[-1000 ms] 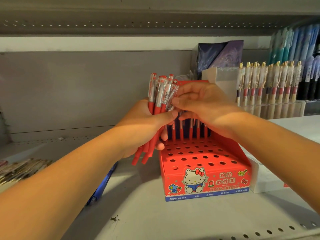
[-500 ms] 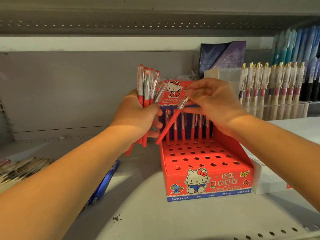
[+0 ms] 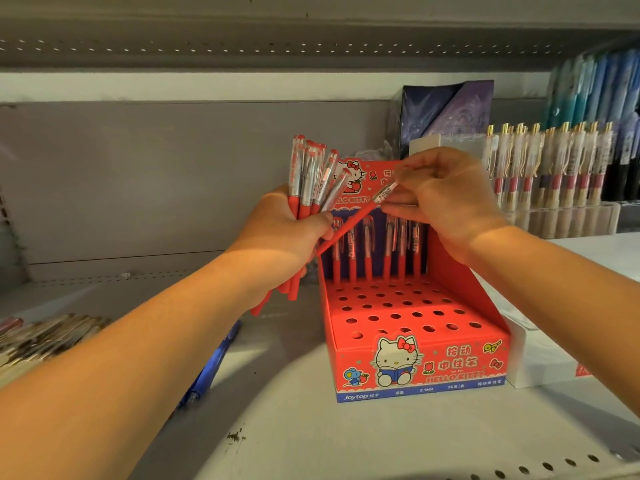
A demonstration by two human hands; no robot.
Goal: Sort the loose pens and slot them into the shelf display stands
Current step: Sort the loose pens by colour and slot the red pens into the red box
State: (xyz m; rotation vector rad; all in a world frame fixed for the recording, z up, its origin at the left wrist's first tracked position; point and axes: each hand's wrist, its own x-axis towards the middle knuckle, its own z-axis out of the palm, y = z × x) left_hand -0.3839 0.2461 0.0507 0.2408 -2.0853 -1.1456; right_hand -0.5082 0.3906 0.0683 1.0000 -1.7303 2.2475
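Pens [image 3: 304,178], perhaps five, gripped by left hand [image 3: 277,233]; one pen [image 3: 356,220] pinched in right hand [image 3: 450,199].

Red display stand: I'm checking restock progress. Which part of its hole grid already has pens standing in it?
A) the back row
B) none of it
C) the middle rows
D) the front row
A: the slotted pens stand only along the back row of the red display stand, and the holes nearer the front are open.
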